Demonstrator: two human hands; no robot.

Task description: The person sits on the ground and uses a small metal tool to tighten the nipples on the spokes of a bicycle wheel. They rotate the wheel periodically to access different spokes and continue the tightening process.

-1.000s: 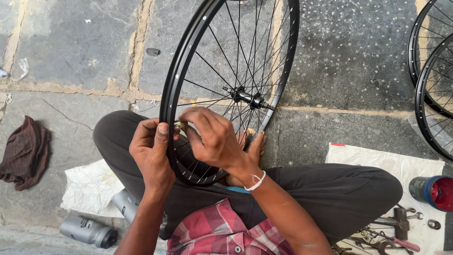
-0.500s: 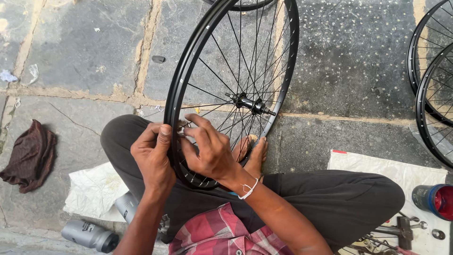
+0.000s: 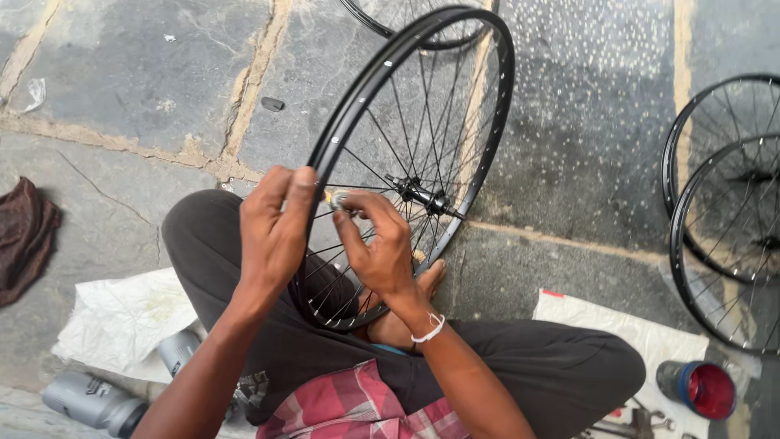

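A person sits cross-legged on stone paving, a black bicycle wheel (image 3: pixel 406 162) standing upright across the lap. Since half a second ago both hands have climbed slightly along the rim. The left hand (image 3: pixel 272 232) wraps the near rim, fingers closed over it. Just beside it, inside the spokes, the right hand (image 3: pixel 378 244) pinches a small metal spoke tool (image 3: pixel 337 197) at the rim, wrist bent. More wheels (image 3: pixel 723 236) lie at the paving's right edge.
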